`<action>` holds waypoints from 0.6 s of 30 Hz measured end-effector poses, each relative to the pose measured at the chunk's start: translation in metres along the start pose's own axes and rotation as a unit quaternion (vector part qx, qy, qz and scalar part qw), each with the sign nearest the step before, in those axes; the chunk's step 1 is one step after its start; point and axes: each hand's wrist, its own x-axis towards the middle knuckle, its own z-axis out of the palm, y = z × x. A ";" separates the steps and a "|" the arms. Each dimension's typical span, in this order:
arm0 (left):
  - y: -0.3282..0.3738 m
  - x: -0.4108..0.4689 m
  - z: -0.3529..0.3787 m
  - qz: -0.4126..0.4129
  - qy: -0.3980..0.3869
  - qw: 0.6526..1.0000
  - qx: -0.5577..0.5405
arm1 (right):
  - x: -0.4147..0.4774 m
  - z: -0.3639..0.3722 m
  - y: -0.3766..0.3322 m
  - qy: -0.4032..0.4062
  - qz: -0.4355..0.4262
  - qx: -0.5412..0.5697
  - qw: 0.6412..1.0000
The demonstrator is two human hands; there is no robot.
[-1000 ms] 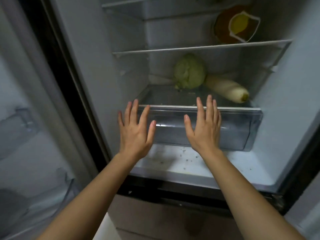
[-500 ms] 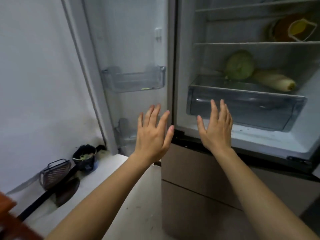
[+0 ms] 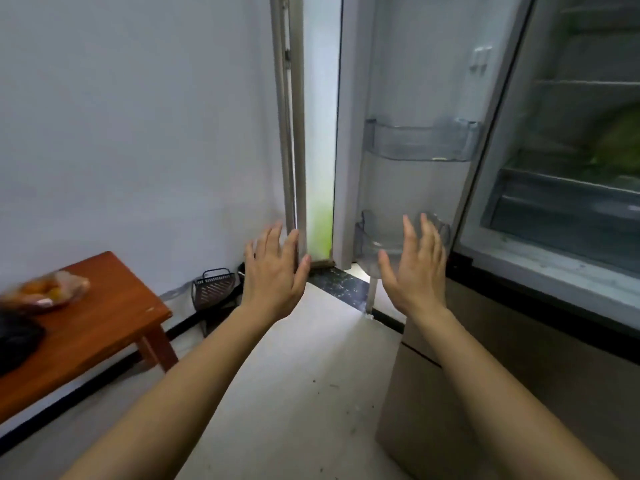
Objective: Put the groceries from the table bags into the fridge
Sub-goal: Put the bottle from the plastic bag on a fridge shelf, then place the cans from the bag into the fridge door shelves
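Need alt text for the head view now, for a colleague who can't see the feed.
The left hand and right hand are raised, open and empty, before the open fridge door. At far left a wooden table holds a clear bag of orange items and a dark bag; at right a blurred green vegetable sits above the fridge's clear drawer.

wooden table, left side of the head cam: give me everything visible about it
The table looks like glossy reddish-brown wood, with a flat top and one square leg in view. It stands at the lower left by the white wall, partly cut off by the frame edge. A blurred clear bag with orange contents and a dark bag lie on it.
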 end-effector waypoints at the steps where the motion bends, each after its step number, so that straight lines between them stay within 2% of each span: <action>1: -0.013 -0.005 -0.003 -0.031 0.003 0.999 0.010 | 0.006 0.011 -0.012 -0.001 -0.029 0.012 0.999; 6: -0.083 -0.049 -0.038 -0.172 0.035 0.981 0.086 | 0.025 0.074 -0.092 -0.022 -0.157 0.095 0.983; 11: -0.151 -0.123 -0.095 -0.305 0.050 0.936 0.165 | 0.001 0.135 -0.201 -0.124 -0.221 0.182 0.950; 18: -0.268 -0.233 -0.163 -0.414 0.057 0.881 0.221 | -0.078 0.193 -0.377 -0.213 -0.326 0.266 0.882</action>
